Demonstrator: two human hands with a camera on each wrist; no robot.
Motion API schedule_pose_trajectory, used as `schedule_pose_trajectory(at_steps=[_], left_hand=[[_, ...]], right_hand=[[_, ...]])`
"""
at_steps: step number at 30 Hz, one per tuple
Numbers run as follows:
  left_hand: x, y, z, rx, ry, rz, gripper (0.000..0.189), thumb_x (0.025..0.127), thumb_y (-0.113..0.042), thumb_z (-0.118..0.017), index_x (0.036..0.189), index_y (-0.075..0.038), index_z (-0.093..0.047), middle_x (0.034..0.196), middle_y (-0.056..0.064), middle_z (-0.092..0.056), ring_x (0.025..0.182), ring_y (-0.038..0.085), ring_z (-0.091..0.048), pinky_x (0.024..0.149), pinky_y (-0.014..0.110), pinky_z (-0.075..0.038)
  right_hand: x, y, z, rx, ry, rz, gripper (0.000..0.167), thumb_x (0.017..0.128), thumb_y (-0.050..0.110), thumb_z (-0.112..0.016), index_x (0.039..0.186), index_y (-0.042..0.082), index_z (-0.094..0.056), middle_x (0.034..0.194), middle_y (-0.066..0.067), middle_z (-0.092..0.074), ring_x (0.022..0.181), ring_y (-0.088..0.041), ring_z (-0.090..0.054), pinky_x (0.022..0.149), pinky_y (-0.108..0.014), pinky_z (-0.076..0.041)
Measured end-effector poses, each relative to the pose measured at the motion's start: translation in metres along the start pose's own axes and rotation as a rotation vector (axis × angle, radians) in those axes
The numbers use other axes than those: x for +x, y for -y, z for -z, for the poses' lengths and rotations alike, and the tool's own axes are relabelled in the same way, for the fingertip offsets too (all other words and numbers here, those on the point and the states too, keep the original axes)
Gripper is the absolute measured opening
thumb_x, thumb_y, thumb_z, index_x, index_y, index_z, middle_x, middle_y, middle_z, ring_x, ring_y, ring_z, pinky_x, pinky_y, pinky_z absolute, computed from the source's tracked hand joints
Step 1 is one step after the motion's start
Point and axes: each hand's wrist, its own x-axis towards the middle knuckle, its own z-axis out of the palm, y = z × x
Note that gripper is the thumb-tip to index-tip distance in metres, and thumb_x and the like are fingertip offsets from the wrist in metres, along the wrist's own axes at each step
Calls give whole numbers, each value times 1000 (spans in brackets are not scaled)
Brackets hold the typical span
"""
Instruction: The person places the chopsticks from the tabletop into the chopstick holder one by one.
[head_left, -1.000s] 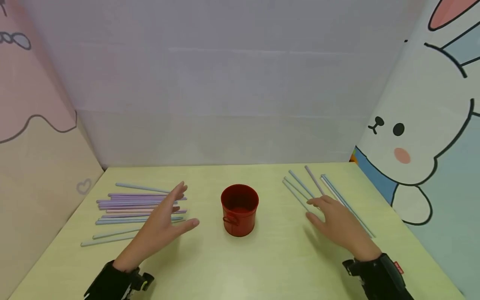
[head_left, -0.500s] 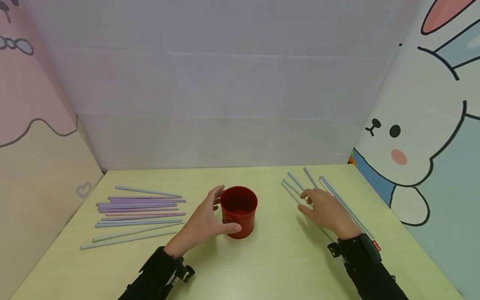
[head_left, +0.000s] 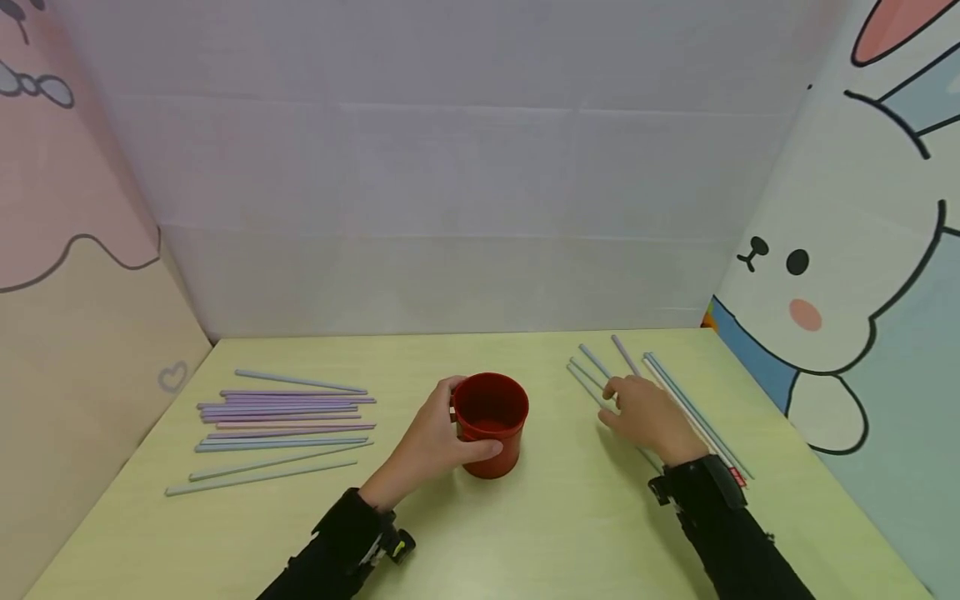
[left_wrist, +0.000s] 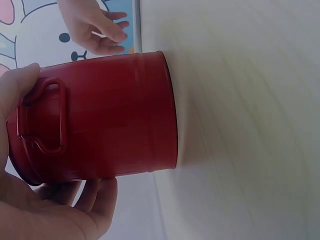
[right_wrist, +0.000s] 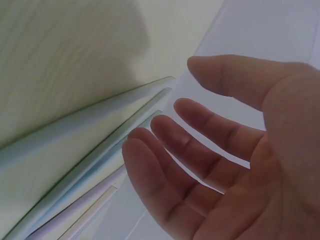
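Note:
A small red bucket point(head_left: 512, 442) stands upright mid-table. My left hand point(head_left: 438, 433) grips it from the left, thumb across the near side and fingers round the far side. Up close in the left wrist view, the bucket's wall point(left_wrist: 120, 110) bears a wire loop point(left_wrist: 61, 115) near the rim. My right hand point(head_left: 651, 417) hovers low over the pastel straw-like sticks on the right, partly hiding them. Its fingers point(right_wrist: 175, 185) are loosely bent in the right wrist view, with nothing between them and the thumb. Green sticks point(right_wrist: 75, 120) lie just beyond the fingertips.
On the left, several purple, pink, blue and green sticks point(head_left: 288, 408) lie roughly parallel on the pale yellow table point(head_left: 495, 550). Blue and white sticks point(head_left: 697, 408) lie right of my right hand. A grey-white wall point(head_left: 465, 208) rises behind; a rabbit-printed panel point(head_left: 840, 275) borders the right.
My left hand has come rightward from beside the left sticks and taken hold of the bucket, which sits slightly further right. The right hand has shifted a little up and left.

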Motion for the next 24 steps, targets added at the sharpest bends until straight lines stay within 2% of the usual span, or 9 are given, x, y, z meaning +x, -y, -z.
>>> schedule_pose_trajectory(at_steps=[4,10,13,16,18,21,24], left_hand=[[2,0,-5,-11,10,-12,93,79,-24,-95,152,-4,-42,145,8,-56,134,28,-53,101,45,-55],[2,-2,-11,-14,28,-20,93,80,-26,-94,153,-4,-41,146,9,-54,134,29,-52,99,45,-55],[2,-3,-12,-6,28,-27,92,80,-27,-94,152,-5,-42,146,8,-53,134,27,-52,100,45,-55],[2,-3,-12,-9,41,-26,92,81,-27,-94,153,-8,-41,147,5,-53,134,24,-51,100,43,-55],[2,-3,-12,-10,46,-33,91,81,-27,-94,153,-8,-41,147,5,-52,134,25,-51,101,44,-55],[2,-4,-12,-14,48,-37,91,81,-26,-94,153,-7,-40,147,6,-52,135,26,-50,101,45,-55],[2,-5,-12,-18,46,-38,91,82,-26,-93,153,-6,-40,147,8,-52,135,28,-50,101,46,-54]], right_hand=[[10,-1,-6,-17,14,-7,24,96,10,-75,114,-6,-69,100,-18,-68,83,-30,-63,76,-45,-55],[25,1,-10,-33,21,-33,17,94,4,-72,108,-6,-71,104,-23,-71,92,-39,-68,85,-52,-58],[32,3,-9,-52,33,-48,11,91,2,-69,99,-5,-70,97,-21,-71,85,-37,-68,81,-52,-57],[38,5,-9,-75,56,-82,3,87,0,-67,86,-3,-65,84,-16,-67,73,-29,-61,72,-46,-54],[41,6,-10,-83,80,-104,9,86,0,-66,79,-1,-60,76,-12,-61,68,-26,-54,67,-41,-48],[44,7,-11,-74,115,-132,16,86,-2,-65,76,2,-54,71,-10,-55,65,-25,-48,65,-39,-41],[45,8,-11,-61,123,-124,14,86,-1,-70,78,1,-59,74,-10,-60,66,-24,-53,66,-40,-46]])
